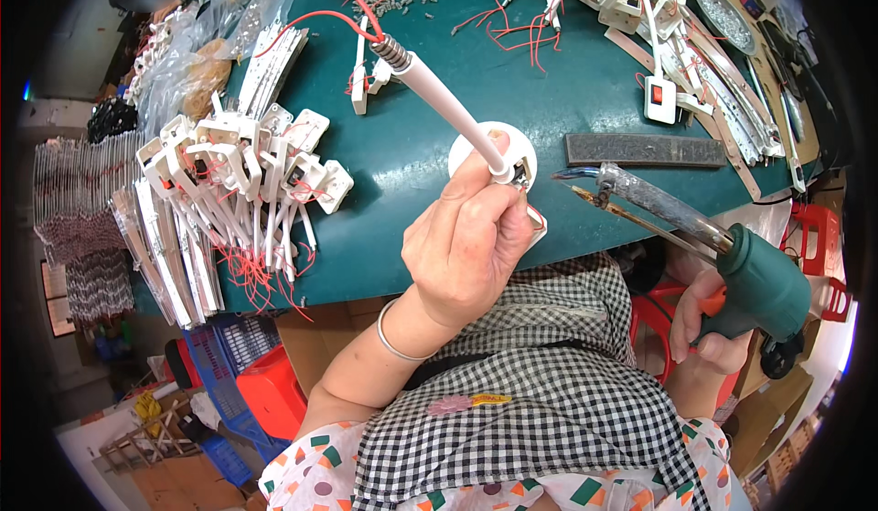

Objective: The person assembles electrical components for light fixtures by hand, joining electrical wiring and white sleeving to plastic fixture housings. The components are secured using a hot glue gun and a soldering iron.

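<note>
The left hand (471,236) is clenched around the bottom end of a slim white plastic tube with a coiled metal spring collar and red wires at its top (439,99). The tube's long axis runs from the fist up toward eleven o'clock, spring end pointing away. Its lower tip is buried under the fingers, so the small fitting there is hard to make out. At three o'clock, the right hand (709,323) is wrapped tight on the green pistol-grip soldering gun (732,268), barrel aimed toward ten o'clock, tip just beside the fist. Both hover over the green tabletop (512,81).
</note>
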Action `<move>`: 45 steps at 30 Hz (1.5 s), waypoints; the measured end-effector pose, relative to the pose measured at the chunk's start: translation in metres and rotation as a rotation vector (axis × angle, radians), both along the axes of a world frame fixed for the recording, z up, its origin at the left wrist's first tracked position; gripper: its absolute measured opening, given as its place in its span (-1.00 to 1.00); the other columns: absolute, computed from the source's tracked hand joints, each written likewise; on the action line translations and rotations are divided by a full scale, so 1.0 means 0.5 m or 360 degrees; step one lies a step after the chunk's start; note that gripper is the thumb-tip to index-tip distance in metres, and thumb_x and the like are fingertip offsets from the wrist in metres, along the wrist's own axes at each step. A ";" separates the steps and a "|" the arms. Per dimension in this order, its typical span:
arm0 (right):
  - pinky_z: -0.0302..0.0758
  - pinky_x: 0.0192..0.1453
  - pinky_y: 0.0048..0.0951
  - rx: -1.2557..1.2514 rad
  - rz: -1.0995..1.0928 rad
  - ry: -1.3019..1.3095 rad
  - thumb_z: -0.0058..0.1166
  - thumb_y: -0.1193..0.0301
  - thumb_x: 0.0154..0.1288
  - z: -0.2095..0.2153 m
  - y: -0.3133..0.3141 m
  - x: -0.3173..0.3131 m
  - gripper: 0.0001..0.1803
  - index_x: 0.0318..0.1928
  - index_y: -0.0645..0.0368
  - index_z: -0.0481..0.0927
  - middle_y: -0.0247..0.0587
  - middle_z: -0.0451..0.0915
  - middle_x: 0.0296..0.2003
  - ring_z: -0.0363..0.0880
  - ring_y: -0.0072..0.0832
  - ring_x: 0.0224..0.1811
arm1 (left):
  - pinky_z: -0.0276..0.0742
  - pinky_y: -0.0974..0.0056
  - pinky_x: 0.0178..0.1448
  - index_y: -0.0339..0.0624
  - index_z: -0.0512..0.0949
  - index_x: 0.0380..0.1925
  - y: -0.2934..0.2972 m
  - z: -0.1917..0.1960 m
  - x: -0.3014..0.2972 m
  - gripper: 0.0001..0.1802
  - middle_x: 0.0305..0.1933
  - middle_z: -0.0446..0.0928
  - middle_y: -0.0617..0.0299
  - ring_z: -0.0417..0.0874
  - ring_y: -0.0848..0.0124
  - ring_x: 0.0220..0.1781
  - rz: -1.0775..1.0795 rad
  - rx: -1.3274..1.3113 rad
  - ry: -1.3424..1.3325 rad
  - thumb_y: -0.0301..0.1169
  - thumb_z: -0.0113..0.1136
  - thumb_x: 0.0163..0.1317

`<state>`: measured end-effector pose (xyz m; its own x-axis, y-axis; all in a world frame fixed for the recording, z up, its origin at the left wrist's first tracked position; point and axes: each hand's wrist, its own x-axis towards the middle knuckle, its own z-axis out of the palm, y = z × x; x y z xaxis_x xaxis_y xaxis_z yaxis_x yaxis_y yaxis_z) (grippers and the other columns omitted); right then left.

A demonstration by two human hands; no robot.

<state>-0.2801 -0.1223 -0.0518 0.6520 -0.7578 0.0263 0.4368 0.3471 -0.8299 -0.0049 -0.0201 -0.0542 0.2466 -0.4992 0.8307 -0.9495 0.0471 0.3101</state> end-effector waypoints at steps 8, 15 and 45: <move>0.46 -0.74 -0.53 0.0000 0.0118 -0.0085 0.37 0.55 -0.11 -0.010 0.000 -0.004 -0.24 0.05 0.71 0.25 0.22 0.44 -0.12 0.38 -0.46 -0.63 | 0.65 0.34 -0.33 -0.32 0.50 -0.40 0.000 -0.004 -0.001 -0.84 -0.18 0.63 -0.18 0.72 0.21 -0.35 -0.0002 -0.0016 0.0020 -0.52 0.31 0.10; 0.49 -0.70 -0.51 -0.0041 0.0151 -0.0124 0.36 0.58 -0.12 -0.011 0.005 0.008 -0.23 0.09 0.64 0.24 0.20 0.45 -0.15 0.39 -0.42 -0.63 | 0.65 0.34 -0.33 -0.33 0.50 -0.38 0.002 -0.002 -0.001 -0.83 -0.21 0.63 -0.19 0.72 0.21 -0.35 0.0010 0.0005 0.0004 -0.52 0.31 0.09; 0.45 -0.74 -0.55 -0.0151 0.0104 -0.0006 0.32 0.46 -0.01 -0.006 -0.007 0.023 -0.32 0.08 0.54 0.29 -0.17 0.40 -0.57 0.41 -0.44 -0.77 | 0.66 0.32 -0.32 -0.34 0.49 -0.38 0.001 -0.004 0.002 -0.81 -0.19 0.62 -0.20 0.72 0.16 -0.30 -0.0002 0.0006 0.0012 -0.56 0.32 0.06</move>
